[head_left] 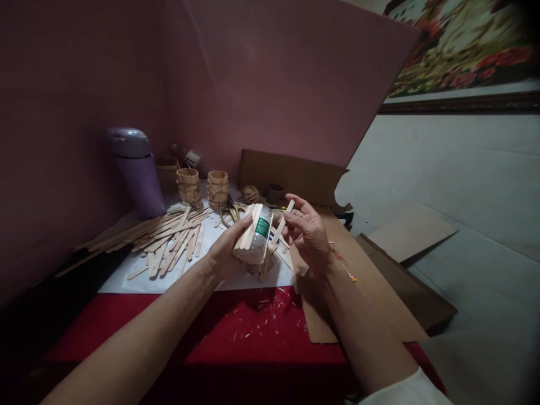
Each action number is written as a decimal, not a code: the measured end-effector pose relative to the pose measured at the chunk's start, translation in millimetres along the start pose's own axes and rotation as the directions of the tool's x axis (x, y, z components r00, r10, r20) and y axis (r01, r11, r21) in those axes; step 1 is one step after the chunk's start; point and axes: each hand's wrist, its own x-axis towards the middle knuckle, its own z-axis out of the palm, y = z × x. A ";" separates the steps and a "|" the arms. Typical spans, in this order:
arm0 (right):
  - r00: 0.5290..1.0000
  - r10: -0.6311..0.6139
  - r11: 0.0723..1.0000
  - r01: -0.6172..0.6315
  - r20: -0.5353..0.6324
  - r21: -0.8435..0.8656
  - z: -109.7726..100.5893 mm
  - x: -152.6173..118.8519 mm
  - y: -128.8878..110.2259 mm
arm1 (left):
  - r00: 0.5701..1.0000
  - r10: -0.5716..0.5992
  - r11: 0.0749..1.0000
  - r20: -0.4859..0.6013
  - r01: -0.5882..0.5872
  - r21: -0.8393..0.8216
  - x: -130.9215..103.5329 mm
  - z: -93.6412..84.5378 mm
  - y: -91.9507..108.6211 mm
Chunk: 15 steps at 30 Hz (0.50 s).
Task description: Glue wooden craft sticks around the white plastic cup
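My left hand (230, 242) is wrapped round a cut clear plastic bottle (258, 247) that has a green label and is tilted over the table. Flat wooden craft sticks (250, 228) stand side by side along the bottle's left part, while the label side is bare between them and another stick at the right edge. Between thumb and fingers, my right hand (307, 228) pinches a single craft stick (282, 226) just right of the bottle. The fingers under the bottle are hidden.
Loose craft sticks (169, 247) lie heaped at left on white paper. Behind are two stick-covered cups (217, 190), a purple flask (141, 180), scissors (231, 215) and a twine ball (250, 194). Cardboard (358, 281) lies at right; wood chips dot the red cloth (211, 332).
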 end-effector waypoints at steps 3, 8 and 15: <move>0.999 0.038 0.999 -0.038 0.006 0.005 1.3 -0.8 5.9 | 0.999 -0.051 0.998 -0.017 0.052 0.030 1.4 -0.6 -6.1; 0.996 0.056 0.998 -0.054 -0.072 0.027 1.4 0.8 12.2 | 0.995 -0.097 0.990 -0.030 0.100 0.095 3.6 -3.8 -10.0; 0.986 0.073 0.997 -0.068 -0.149 0.038 6.4 -0.6 13.9 | 0.994 -0.109 0.984 0.008 0.107 0.141 5.8 -7.7 -14.4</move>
